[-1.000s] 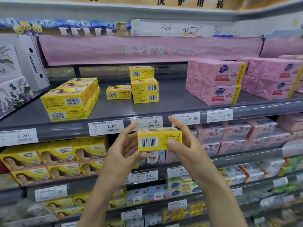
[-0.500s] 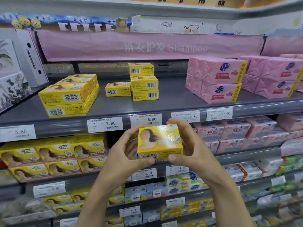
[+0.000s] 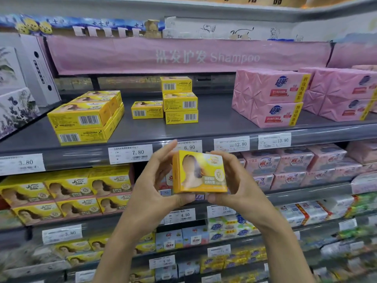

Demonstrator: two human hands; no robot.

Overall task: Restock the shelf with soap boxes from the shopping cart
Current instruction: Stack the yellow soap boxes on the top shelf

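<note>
Fingers (image 3: 165, 153) of my left hand (image 3: 151, 190) curl round the left edge of the yellow soap box (image 3: 199, 172), with the thumb under its near bottom edge. My right hand (image 3: 237, 184) grips the right side the same way. I see the box held up between both hands, printed face toward me, in front of the 6.90 price tag (image 3: 189, 147) on the grey shelf (image 3: 216, 127). Farther back there, a stack of three matching boxes (image 3: 180, 100) stands with a single box (image 3: 147, 109) just left of it, larger yellow packs (image 3: 85, 117) far left and pink packs (image 3: 269, 97) on the right.

Yellow soap box (image 3: 199, 172), pink packs (image 3: 269, 97), grey shelf (image 3: 216, 127).
</note>
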